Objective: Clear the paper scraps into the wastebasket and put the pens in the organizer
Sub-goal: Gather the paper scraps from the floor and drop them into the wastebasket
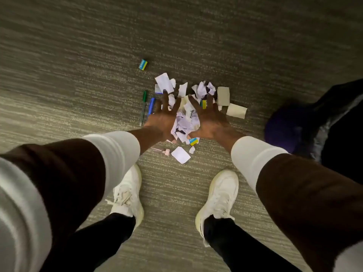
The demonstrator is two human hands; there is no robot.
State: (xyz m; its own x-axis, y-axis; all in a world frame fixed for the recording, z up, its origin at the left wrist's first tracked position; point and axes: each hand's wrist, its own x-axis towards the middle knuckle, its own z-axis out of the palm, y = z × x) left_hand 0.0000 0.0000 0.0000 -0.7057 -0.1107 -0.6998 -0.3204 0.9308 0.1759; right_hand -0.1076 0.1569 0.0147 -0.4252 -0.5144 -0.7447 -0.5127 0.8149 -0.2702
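Nearest the camera, two white shoes [218, 195] stand on the carpeted floor [78, 75], and just beyond them lie a loose white square scrap [180, 155] and a small pink item that is too blurred to name. Past that, both hands reach down over the heap of paper scraps [185, 118]: the left hand [163, 116] and the right hand [210, 118] are open, fingers spread, bracketing the pile from either side and gripping nothing yet.

The step in hand looks like gathering the scraps. To do it well, the palms should sweep inward low against the carpet so the small torn bits are pushed into the crumpled middle, then close from underneath, leaving the yellow-and-blue blocks [194, 141] out of the handful.

Just beside the left hand lie the blue pen [151, 107] and the green pen [143, 107], side by side, long axes running nearly straight away from the person, the green one's cap at the far end. Farther out sits another yellow-and-blue block [143, 64]. A dark bag-lined shape [314, 130] at right may be the wastebasket; no organizer shows.
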